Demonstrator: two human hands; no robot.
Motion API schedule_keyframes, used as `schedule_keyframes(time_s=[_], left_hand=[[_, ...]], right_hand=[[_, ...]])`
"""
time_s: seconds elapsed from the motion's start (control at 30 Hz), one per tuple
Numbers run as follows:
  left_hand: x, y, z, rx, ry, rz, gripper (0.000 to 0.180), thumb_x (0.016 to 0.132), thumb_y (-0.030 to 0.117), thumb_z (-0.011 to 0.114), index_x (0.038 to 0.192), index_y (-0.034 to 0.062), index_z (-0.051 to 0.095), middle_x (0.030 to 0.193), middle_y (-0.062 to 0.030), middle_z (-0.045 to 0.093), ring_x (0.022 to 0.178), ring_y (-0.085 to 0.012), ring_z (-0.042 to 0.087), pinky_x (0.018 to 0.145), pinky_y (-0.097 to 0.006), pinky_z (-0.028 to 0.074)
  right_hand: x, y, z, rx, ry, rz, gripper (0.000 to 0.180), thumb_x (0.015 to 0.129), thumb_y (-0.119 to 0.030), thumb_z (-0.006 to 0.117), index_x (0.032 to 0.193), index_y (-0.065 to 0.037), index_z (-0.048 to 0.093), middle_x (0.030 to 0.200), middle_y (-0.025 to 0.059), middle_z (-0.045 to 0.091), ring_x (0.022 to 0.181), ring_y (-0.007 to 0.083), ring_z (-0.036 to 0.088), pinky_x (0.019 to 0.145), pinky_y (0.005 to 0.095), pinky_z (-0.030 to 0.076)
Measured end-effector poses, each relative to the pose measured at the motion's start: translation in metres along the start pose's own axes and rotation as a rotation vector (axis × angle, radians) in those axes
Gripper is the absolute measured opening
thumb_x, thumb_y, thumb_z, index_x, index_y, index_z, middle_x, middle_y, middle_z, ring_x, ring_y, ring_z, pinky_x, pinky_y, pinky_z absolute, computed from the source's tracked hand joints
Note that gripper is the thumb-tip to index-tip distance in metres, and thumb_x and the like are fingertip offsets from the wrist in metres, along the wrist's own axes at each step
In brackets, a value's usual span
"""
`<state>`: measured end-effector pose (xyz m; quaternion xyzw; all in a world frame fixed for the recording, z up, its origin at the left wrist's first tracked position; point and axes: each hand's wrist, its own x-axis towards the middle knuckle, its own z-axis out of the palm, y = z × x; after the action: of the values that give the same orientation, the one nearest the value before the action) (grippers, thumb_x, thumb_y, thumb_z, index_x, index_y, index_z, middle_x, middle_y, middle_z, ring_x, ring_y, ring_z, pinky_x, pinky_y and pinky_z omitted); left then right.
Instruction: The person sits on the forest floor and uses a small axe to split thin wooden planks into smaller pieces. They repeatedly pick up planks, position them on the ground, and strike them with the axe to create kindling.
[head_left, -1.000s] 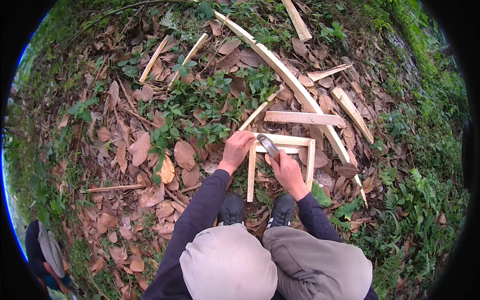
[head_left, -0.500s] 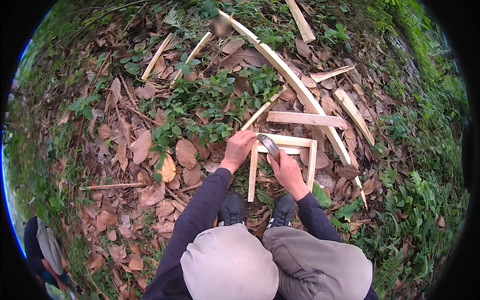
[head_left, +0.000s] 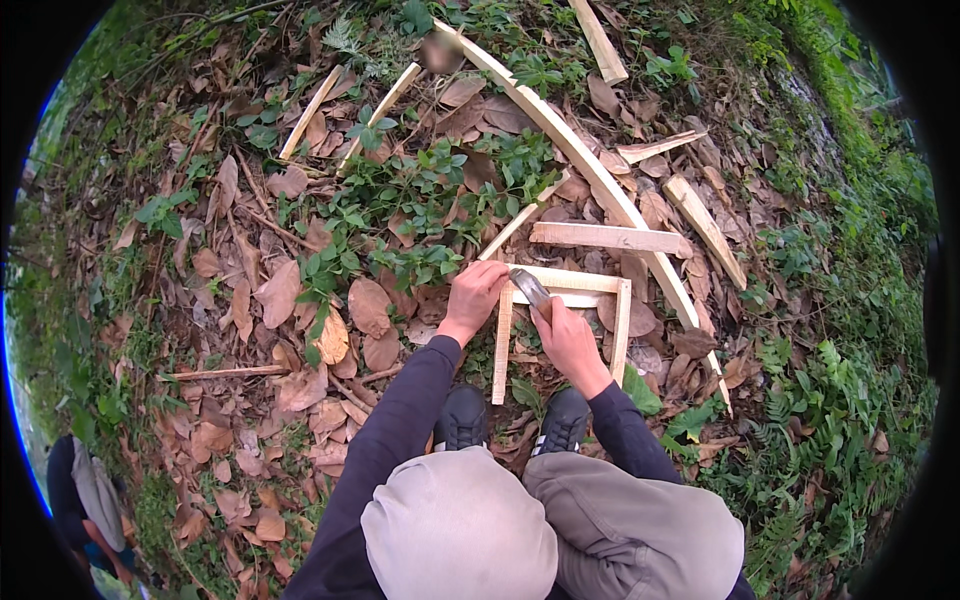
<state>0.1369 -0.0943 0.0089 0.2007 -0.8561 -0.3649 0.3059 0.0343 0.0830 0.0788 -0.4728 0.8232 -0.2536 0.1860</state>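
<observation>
A small frame of pale wood strips [head_left: 570, 279] lies on the leafy ground in front of my shoes, two legs pointing toward me. At its far left corner my left hand [head_left: 474, 299] is closed, fingertips pinched together against the wood. Whatever those fingertips hold is too small to make out. My right hand [head_left: 572, 345] grips a grey metal hammer-like tool [head_left: 529, 287], whose end reaches that same corner beside my left fingertips. The fist hides the tool's handle. A dark spot shows on the frame's right corner.
Beyond the frame lie a loose wooden slat [head_left: 610, 237] and a long curved wooden strip [head_left: 580, 155]. More cut pieces [head_left: 705, 230] rest to the right and farther off. Low green plants [head_left: 430, 190] grow through dry leaves. Another person [head_left: 90, 500] shows at the lower left edge.
The tool in my right hand has tilted slightly, its end still at the frame's left corner. My left hand stays in place; the whole view has shifted very little.
</observation>
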Motion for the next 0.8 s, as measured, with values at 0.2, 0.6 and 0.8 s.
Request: schedule_keyframes(time_s=[0.2,0.6,0.8], left_hand=[[-0.002,0.0,-0.003,-0.001,-0.015,-0.01,0.01,0.085,0.006,0.072,0.094,0.0037,0.068,0.094,-0.0082,0.071,0.088,-0.0285,0.068,0.077,-0.038,0.056],[-0.004,-0.001,0.0,0.003,0.005,-0.034,0.01,0.084,0.007,0.073,0.093,0.0033,0.069,0.092,-0.0088,0.071,0.085,-0.0293,0.068,0.076,-0.039,0.056],[-0.002,0.0,0.003,-0.026,0.023,-0.029,0.01,0.084,0.007,0.073,0.093,0.0033,0.068,0.093,-0.0087,0.071,0.086,-0.0295,0.068,0.076,-0.038,0.056]], right_hand=[[-0.005,-0.014,-0.01,0.076,0.031,0.024,0.027,0.093,-0.016,0.064,0.107,0.003,0.051,0.075,0.0229,0.065,0.067,0.0427,0.065,0.058,0.0504,0.051],[0.003,-0.009,-0.006,0.019,0.038,0.029,0.031,0.091,-0.015,0.067,0.11,0.004,0.051,0.076,0.0217,0.065,0.069,0.0418,0.066,0.06,0.0496,0.052],[0.0,0.0,0.0,-0.057,-0.036,0.016,0.033,0.09,-0.014,0.067,0.112,0.005,0.05,0.075,0.021,0.065,0.067,0.0414,0.065,0.06,0.0494,0.052]])
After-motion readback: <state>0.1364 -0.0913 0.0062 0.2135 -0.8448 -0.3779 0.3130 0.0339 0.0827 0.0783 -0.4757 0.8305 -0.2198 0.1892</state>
